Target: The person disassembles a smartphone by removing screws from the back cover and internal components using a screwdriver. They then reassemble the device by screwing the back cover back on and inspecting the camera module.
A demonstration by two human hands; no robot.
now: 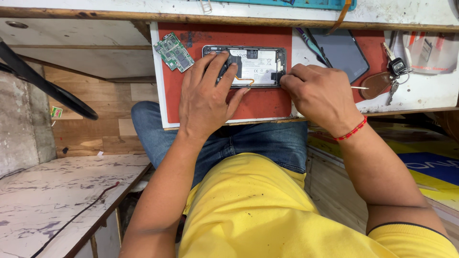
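An opened phone body [258, 64] with its white battery exposed lies on a red mat [260, 102] on a small work shelf. My left hand [205, 98] presses down on the phone's left part, fingers spread over it. My right hand [318, 93] is pinched at the phone's right edge and grips a thin tool [359, 88] whose pale tip sticks out to the right. A green circuit board [174, 51] rests on the mat, to the left of the phone.
A dark phone screen [340, 50] lies right of the mat, with a bunch of keys on a brown fob [382, 81] beyond it. A teal tray [296, 4] sits on the bench above. A marbled table [52, 196] stands at lower left.
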